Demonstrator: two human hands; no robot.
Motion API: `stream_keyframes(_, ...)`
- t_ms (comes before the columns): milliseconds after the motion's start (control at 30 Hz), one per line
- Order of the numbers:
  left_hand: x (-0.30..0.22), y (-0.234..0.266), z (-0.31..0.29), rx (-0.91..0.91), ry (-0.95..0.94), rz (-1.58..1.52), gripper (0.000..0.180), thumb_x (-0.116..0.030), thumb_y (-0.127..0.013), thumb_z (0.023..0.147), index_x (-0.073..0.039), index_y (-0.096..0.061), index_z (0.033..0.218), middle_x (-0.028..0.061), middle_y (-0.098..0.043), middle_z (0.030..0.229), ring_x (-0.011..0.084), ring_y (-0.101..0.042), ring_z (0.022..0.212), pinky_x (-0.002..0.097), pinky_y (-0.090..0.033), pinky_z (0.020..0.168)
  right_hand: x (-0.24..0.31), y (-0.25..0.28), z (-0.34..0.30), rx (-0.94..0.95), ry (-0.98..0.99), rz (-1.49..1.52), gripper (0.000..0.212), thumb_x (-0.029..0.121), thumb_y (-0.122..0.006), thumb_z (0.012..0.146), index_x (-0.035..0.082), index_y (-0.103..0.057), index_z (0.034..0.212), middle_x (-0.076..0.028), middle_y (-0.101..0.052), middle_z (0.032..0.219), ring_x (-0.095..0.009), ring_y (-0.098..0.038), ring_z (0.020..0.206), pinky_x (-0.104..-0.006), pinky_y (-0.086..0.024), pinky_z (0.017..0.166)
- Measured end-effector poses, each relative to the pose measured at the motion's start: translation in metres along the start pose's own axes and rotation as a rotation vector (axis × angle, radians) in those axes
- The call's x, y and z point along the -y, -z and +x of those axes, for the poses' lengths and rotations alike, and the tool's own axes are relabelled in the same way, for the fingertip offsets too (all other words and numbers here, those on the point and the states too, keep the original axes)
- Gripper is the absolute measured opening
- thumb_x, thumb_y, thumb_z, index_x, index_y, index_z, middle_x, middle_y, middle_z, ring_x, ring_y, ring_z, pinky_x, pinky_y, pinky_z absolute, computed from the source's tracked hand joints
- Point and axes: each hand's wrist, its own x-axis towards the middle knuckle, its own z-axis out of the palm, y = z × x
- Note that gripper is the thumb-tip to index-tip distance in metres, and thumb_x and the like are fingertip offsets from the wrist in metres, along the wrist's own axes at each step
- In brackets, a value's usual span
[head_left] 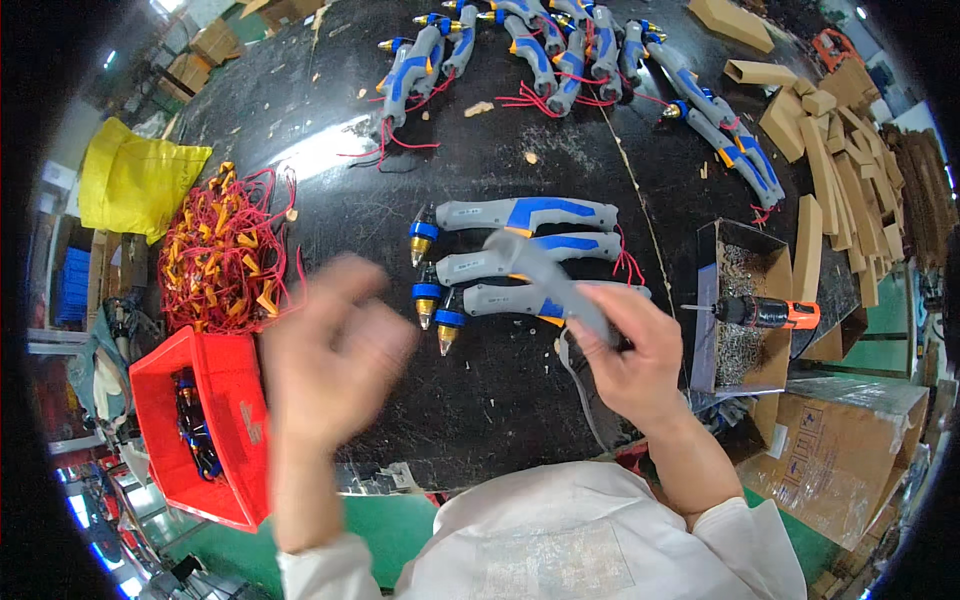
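Observation:
My right hand is closed around one end of a curved grey plastic handle shell, whose other end is blurred above the table. Under and beyond it, three grey-and-blue torch handles lie side by side. At their left ends are black heads with blue collars and brass tips. My left hand is smeared by motion, raised just left of these heads; its fingers cannot be made out. Nearest to it on the left is a tangled heap of red wires with orange triggers.
A red bin holds black-and-blue parts at the left. To the right, an orange-black power screwdriver rests across a box of screws. Several wired handles lie at the back; cardboard pieces pile up at the far right.

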Motion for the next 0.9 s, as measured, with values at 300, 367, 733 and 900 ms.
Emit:
stream_keyframes(300,-0.088,-0.154,-0.094,0.583,0.451,-1.162,0.026,-0.013,-0.060,0.100,0.002,-0.061,0.121,0.0118,-0.070,0.093,0.0168,-0.070,0.083,0.0331,-0.056,0.071,0.021,0.011,-0.014,-0.273,-0.452,0.669,0.025,0.016,-0.070,0.099,-0.001,-0.068,0.116,-0.003,-0.070,0.101,-0.007,-0.063,0.086,-0.0236,-0.051,0.076)
stream_keyframes(367,-0.107,-0.159,-0.087,0.384,0.589,-0.995,0.021,-0.004,-0.051,0.102,0.003,-0.062,0.118,0.0108,-0.070,0.091,0.0177,-0.069,0.080,0.0334,-0.056,0.071,0.002,0.037,-0.036,-0.209,-0.488,0.410,0.024,0.020,-0.065,0.102,0.001,-0.067,0.116,-0.004,-0.070,0.102,-0.009,-0.065,0.085,-0.0247,-0.053,0.076)
stream_keyframes(733,-0.177,-0.183,-0.091,1.030,-0.140,-0.368,0.074,-0.015,-0.082,0.076,0.006,-0.048,0.139,0.0232,-0.066,0.121,0.0330,-0.067,0.111,0.0415,-0.054,0.094,-0.009,0.117,-0.164,-0.297,-0.620,0.335,0.050,0.007,-0.065,0.087,0.006,-0.055,0.137,-0.007,-0.072,0.100,-0.015,-0.069,0.090,-0.0339,-0.057,0.084)
stream_keyframes(900,-0.127,-0.177,-0.065,0.531,-0.423,-0.207,0.054,-0.008,-0.080,0.076,-0.002,-0.063,0.127,0.0169,-0.069,0.117,0.0340,-0.066,0.109,0.0416,-0.052,0.095,-0.092,0.221,-0.297,-0.951,-0.851,-0.337,0.020,0.005,-0.072,0.090,0.003,-0.060,0.106,-0.004,-0.070,0.091,-0.011,-0.067,0.078,-0.0271,-0.054,0.068)
